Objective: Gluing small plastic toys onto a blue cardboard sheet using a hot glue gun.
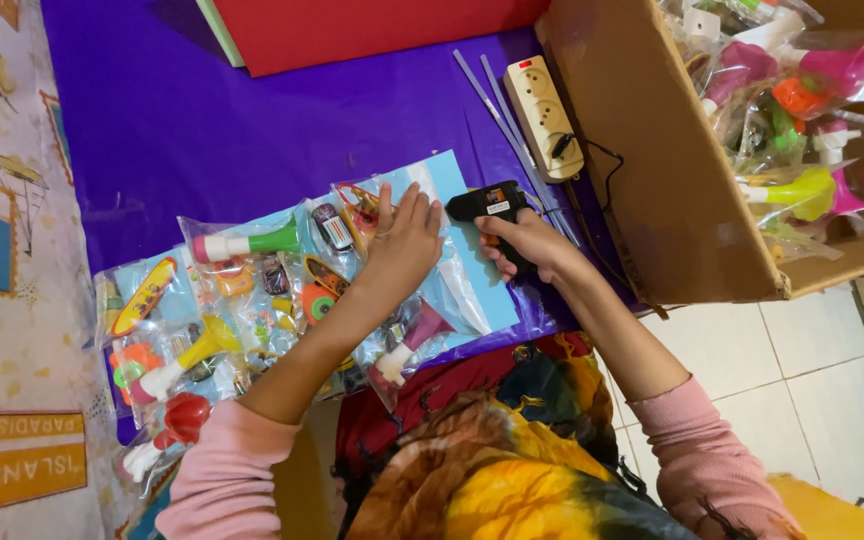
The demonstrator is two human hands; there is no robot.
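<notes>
Glue work on crinkly toy packets

Your left hand lies spread flat on a clear plastic toy packet; your right hand is clenched around the black plastic glue gun.

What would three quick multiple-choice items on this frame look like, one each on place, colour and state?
1. Where does the power strip lie?
A. on the purple cloth beside the cardboard box
B. inside the cardboard box
C. on the white floor tiles

2. What colour is the glue gun?
A. yellow
B. black
C. white

3. What is the left hand doing?
A. gripping the glue gun
B. lifted clear of everything
C. pressing flat on a bagged toy

Key:
1 A: the strip rests on the purple cloth, next to the wall of the cardboard box.
2 B: its body is black, with a small light label.
3 C: the left palm lies open on a clear bagged toy over the blue card; the right hand grips the glue gun.
</notes>
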